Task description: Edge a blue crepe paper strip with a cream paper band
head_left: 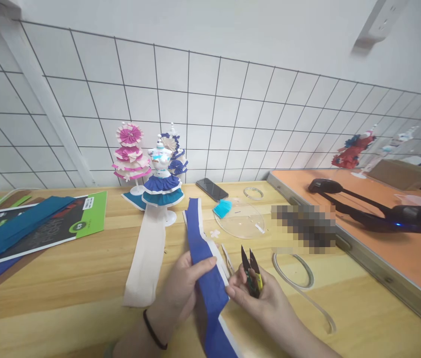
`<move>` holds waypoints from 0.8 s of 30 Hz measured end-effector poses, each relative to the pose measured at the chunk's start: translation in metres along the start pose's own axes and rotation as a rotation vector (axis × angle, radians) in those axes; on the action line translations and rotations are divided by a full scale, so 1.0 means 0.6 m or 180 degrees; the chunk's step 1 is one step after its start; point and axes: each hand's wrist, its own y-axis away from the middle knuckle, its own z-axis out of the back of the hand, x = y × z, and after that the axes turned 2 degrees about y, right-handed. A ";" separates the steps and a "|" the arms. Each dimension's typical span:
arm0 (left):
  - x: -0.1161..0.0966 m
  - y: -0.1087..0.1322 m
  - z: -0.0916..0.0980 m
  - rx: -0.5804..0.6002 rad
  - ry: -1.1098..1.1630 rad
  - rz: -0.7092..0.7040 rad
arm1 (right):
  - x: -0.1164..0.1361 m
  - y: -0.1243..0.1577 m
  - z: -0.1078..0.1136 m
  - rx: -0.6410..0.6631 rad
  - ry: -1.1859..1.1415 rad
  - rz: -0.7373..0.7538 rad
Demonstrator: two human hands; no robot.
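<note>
A long blue strip of fabric or paper [205, 278] with white edging runs from mid-table toward me. My left hand [182, 286] grips it, thumb lying across its top. In my right hand [263, 303] sits a pair of thread snips [251, 271] with dark pointed blades, spread apart and pointing up. Fingertips of that same hand touch the strip's white right edge. Behind the strip stands a small dress form [159, 161] wearing a ruffled skirt in blue and teal. Beside it lies a cream strip [145, 268].
Pink [130, 154] and navy [176, 154] decorated forms stand at the back. A phone [211, 189], a clear disc [242, 221] with teal pieces, and a tape coil [294, 271] lie around. Teal strips [27, 223] rest left. An orange board [374, 248] holds a black device [378, 211].
</note>
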 end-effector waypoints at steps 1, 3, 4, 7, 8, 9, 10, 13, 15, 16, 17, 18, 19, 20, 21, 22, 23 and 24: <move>-0.002 0.000 0.001 -0.0022 -0.0042 -0.0005 | 0.001 0.001 -0.001 0.0067 0.0007 0.0001; -0.005 -0.002 0.006 -0.0046 -0.0122 -0.0034 | 0.003 0.003 -0.002 0.0170 0.0058 0.0011; -0.006 -0.003 0.008 -0.0051 -0.0152 -0.0051 | 0.003 0.005 -0.003 0.0216 0.0091 0.0017; -0.004 -0.007 0.015 -0.0088 -0.0210 -0.0111 | 0.003 0.006 -0.003 0.0323 0.0131 -0.0007; -0.003 -0.007 0.016 -0.0082 -0.0224 -0.0128 | 0.003 0.006 -0.003 0.0321 0.0169 -0.0010; -0.002 -0.008 0.016 -0.0064 -0.0229 -0.0147 | 0.003 0.004 -0.002 0.0278 0.0245 0.0005; -0.001 -0.008 0.016 -0.0034 -0.0227 -0.0155 | 0.004 0.002 0.000 0.0184 0.0360 0.0036; 0.000 -0.009 0.014 0.0057 -0.0159 -0.0166 | 0.006 -0.006 0.006 -0.0297 0.0668 0.0160; -0.001 -0.008 0.012 0.0071 -0.0123 -0.0204 | 0.007 -0.011 0.011 -0.0513 0.0691 0.0151; -0.002 -0.008 0.012 0.0067 -0.0116 -0.0216 | 0.008 -0.013 0.013 -0.0558 0.0673 0.0133; -0.003 -0.007 0.011 0.0050 -0.0117 -0.0225 | 0.008 -0.014 0.015 -0.0565 0.0649 0.0123; -0.004 -0.007 0.010 0.0033 -0.0123 -0.0223 | 0.007 -0.014 0.016 -0.0537 0.0618 0.0118; -0.004 -0.006 0.010 0.0026 -0.0130 -0.0213 | 0.007 -0.014 0.016 -0.0474 0.0578 0.0116; -0.004 -0.006 0.009 0.0029 -0.0141 -0.0197 | 0.007 -0.014 0.016 -0.0382 0.0529 0.0112; -0.004 -0.005 0.007 0.0033 -0.0148 -0.0176 | 0.007 -0.013 0.015 -0.0266 0.0472 0.0099; -0.004 -0.005 0.006 0.0038 -0.0153 -0.0147 | 0.006 -0.012 0.013 -0.0144 0.0406 0.0077; -0.003 -0.004 0.004 0.0026 -0.0158 -0.0114 | 0.006 -0.011 0.011 -0.0024 0.0336 0.0045; -0.002 -0.004 0.002 0.0001 -0.0172 -0.0080 | 0.005 -0.010 0.008 0.0066 0.0270 0.0020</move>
